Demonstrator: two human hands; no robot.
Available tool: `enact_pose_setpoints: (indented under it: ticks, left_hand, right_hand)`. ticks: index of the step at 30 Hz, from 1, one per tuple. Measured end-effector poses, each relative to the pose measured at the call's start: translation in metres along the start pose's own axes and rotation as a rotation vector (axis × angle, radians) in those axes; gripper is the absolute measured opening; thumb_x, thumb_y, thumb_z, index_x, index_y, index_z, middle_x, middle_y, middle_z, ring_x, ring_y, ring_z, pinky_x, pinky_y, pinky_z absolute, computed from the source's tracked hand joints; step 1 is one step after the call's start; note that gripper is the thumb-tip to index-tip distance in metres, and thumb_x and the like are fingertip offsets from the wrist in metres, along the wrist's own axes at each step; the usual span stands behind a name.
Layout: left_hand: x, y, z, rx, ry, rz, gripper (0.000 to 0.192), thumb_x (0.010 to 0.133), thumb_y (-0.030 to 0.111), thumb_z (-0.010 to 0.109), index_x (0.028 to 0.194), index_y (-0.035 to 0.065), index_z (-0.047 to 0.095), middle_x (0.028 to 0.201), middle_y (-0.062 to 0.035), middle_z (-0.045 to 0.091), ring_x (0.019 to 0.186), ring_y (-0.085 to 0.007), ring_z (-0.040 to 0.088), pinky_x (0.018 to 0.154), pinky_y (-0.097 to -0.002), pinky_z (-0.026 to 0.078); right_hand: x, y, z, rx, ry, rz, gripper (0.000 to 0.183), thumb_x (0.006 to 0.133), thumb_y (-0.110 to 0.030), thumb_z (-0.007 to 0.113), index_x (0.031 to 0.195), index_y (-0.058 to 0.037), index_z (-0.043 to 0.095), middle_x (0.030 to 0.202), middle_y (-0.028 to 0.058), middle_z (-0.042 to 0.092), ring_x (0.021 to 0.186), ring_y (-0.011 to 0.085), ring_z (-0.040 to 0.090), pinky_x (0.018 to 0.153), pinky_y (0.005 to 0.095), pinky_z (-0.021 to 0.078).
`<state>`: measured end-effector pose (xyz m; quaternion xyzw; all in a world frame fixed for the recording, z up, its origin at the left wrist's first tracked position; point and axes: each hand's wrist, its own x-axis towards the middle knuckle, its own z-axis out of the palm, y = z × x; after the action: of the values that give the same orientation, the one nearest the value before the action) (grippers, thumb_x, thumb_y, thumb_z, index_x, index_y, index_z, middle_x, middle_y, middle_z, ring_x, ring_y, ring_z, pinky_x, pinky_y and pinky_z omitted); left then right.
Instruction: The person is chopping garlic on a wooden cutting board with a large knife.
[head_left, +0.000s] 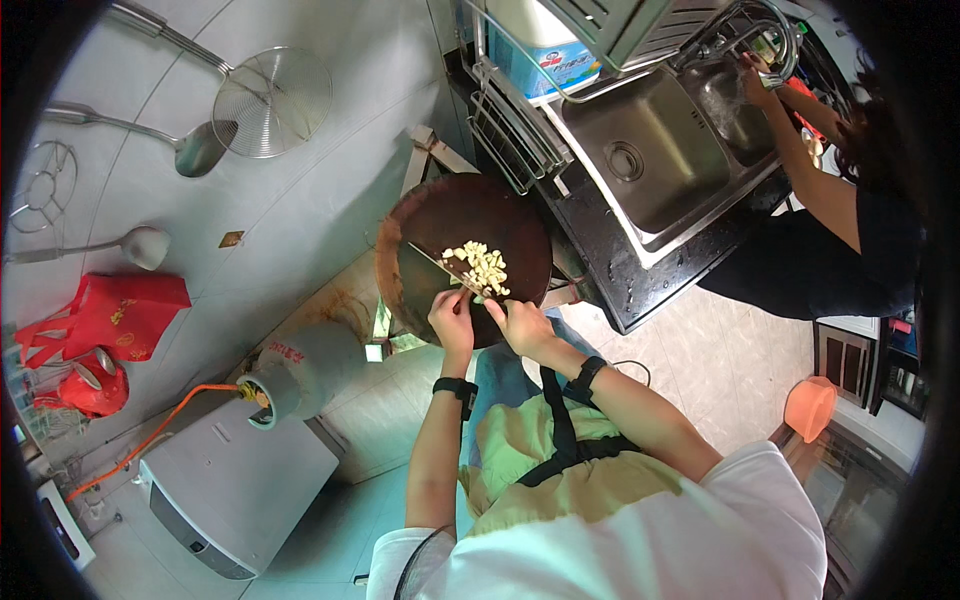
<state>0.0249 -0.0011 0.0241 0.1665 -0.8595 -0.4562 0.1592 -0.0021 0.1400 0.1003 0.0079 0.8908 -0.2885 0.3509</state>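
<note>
On a round, dark wooden chopping block (517, 217) lies a heap of pale, peeled pieces that look like garlic cloves (484, 264), some of them cut. A knife, apparently a cleaver (439, 264), stands beside the heap, its thin blade line running from upper left down toward my hands. My right hand (523, 324) grips the knife at its near end. Close against the blade's near part is my left hand (451, 319), thumb and fingers drawn together. Whether those fingers pinch the blade or a small piece is hidden. Small pale-green bits show by the fingertips.
Right of the block, a black counter (600, 262) holds a steel double sink (675, 150); a person (817, 172) has their hands at its far basin. A wire rack (517, 142) overhangs nearby. A gas cylinder (322, 367) stands lower left. A skimmer (271, 101) and ladles hang on the wall.
</note>
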Motion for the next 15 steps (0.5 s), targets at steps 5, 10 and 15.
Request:
enact_pose_setpoints:
  ticks: [5, 10, 15]
  left_hand:
    - [0.003, 0.005, -0.002, -0.03, 0.081, -0.068, 0.012, 0.083, 0.003, 0.074, 0.094, -0.0019, 0.072, 0.086, -0.0096, 0.065, 0.067, -0.0197, 0.063, 0.061, -0.0276, 0.051]
    - [0.017, -0.006, -0.003, 0.051, 0.081, 0.016, 0.01, 0.084, 0.003, 0.072, 0.092, -0.0019, 0.071, 0.085, -0.0115, 0.065, 0.07, -0.0223, 0.063, 0.063, -0.0318, 0.05]
    - [0.015, -0.006, 0.001, 0.063, 0.021, 0.039, 0.012, 0.084, 0.003, 0.07, 0.095, -0.0016, 0.073, 0.083, -0.0148, 0.067, 0.069, -0.0269, 0.064, 0.063, -0.0338, 0.05]
  right_hand:
    - [0.015, 0.014, -0.023, 0.15, -0.107, -0.04, 0.075, 0.099, -0.061, 0.034, 0.101, 0.0068, 0.067, 0.096, 0.0339, 0.065, 0.099, 0.0472, 0.062, 0.088, 0.0506, 0.0488]
    - [0.004, 0.009, -0.034, 0.269, -0.113, -0.038, 0.074, 0.1, -0.059, 0.033, 0.1, 0.007, 0.066, 0.092, 0.0337, 0.065, 0.098, 0.048, 0.061, 0.087, 0.0489, 0.0473]
    - [0.002, 0.006, -0.025, 0.168, -0.115, -0.048, 0.072, 0.1, -0.059, 0.034, 0.102, 0.0059, 0.066, 0.095, 0.0333, 0.065, 0.098, 0.0482, 0.061, 0.087, 0.0503, 0.0476]
